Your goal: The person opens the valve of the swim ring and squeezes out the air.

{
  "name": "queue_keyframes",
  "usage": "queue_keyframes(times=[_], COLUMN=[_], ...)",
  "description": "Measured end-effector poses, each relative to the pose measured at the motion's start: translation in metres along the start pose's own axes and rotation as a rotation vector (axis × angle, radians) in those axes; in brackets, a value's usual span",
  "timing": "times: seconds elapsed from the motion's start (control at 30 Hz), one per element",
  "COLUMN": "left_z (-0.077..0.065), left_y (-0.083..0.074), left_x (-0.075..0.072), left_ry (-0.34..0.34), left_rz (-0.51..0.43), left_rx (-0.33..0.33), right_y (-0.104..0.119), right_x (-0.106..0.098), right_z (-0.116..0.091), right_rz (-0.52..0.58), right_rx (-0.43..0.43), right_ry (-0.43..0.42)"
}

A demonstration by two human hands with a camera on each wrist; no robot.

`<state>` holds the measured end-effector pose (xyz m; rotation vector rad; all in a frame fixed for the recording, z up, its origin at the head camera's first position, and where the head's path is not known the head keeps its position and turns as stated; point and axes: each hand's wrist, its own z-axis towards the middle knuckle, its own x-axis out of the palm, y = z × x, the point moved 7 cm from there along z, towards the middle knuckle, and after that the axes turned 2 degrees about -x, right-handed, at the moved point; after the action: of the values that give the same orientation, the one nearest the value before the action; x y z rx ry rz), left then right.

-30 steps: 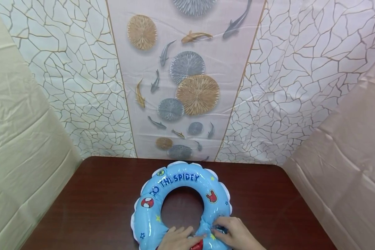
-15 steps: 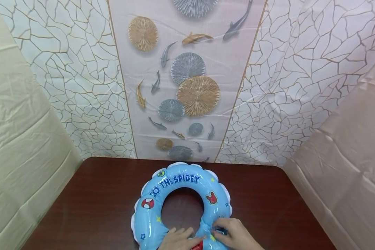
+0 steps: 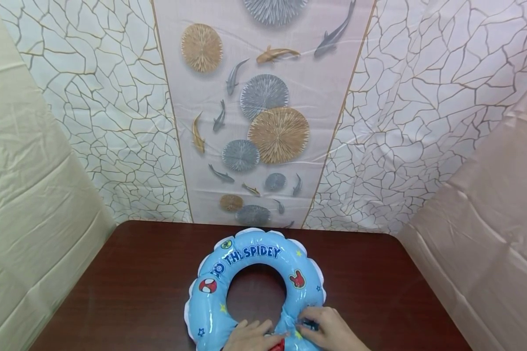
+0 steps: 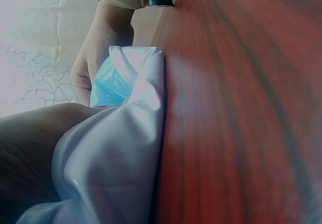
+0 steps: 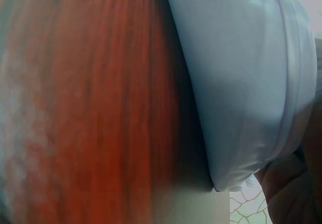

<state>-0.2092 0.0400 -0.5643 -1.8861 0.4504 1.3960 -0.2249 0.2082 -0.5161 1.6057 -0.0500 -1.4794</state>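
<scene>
A blue inflated swim ring (image 3: 211, 309) with a scalloped white edge lies on the table, its near part cut off by the frame. My left hand (image 3: 248, 336) rests on the near part, fingers extended, beside a red print (image 3: 277, 345). At the ring's right near side, my right hand (image 3: 331, 329) has its thumb and fingers bent, pinching the creased vinyl around a dark blue patch. What lies under those fingertips is hidden. The left wrist view shows the ring's white underside (image 4: 115, 153); in the right wrist view the pale side (image 5: 241, 83) fills much of the frame.
The dark red-brown wooden table (image 3: 127, 292) extends on both sides of the ring. Behind it hangs a patterned cloth (image 3: 263, 131) with fish and round motifs. Beige cloths (image 3: 35, 195) enclose the left and right sides.
</scene>
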Motion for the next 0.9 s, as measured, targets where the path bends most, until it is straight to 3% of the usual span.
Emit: queue_keyframes(times=[0.2,0.47,0.9], left_z=[0.0002,0.0027,0.0047], left_y=[-0.0016,0.0002,0.0017], left_x=[-0.0017,0.0006,0.0008], left_ry=[-0.002,0.021,0.032], left_rz=[0.01,0.017,0.036], left_rx=[0.005,0.003,0.002], right_y=[-0.002,-0.0032,-0.0038], right_x=[-0.0001,0.0013,0.0027], right_z=[0.0012,0.0001,0.0021], right_rz=[0.014,0.011,0.014], right_rx=[0.031,-0.013,0.007], right_ry=[0.017,0.004,0.012])
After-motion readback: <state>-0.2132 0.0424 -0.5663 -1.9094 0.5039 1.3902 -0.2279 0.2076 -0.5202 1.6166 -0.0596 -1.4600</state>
